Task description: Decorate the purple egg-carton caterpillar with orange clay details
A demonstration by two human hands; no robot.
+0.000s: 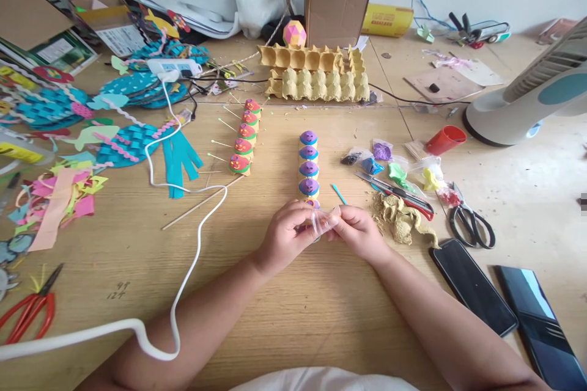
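Bare forearms (pixel 215 308) reach in from the table's (pixel 284 330) near edge, left hand (pixel 288 233) and right hand (pixel 360 233) nearly closed, fingertips pinching clear plastic (pixel 317 221) over the purple row's (pixel 309 168) near end, seemingly light, limp, slippery stuff best gripped by its edges.

Clear plastic (pixel 317 223), perhaps bag, pinched over purple-blue egg-carton strip (pixel 309 168), near end

1. Read "99" in handwriting on the wooden tabletop (pixel 137 256), left of the left hand (pixel 285 232).
2. Read "12" just below, then one unclear character.
3. Ran red but illegible on the yellow roll (pixel 387 20), far beyond the right hand (pixel 360 233).
4. Blurred past reading on the white label (pixel 120 41), far beyond the left hand.
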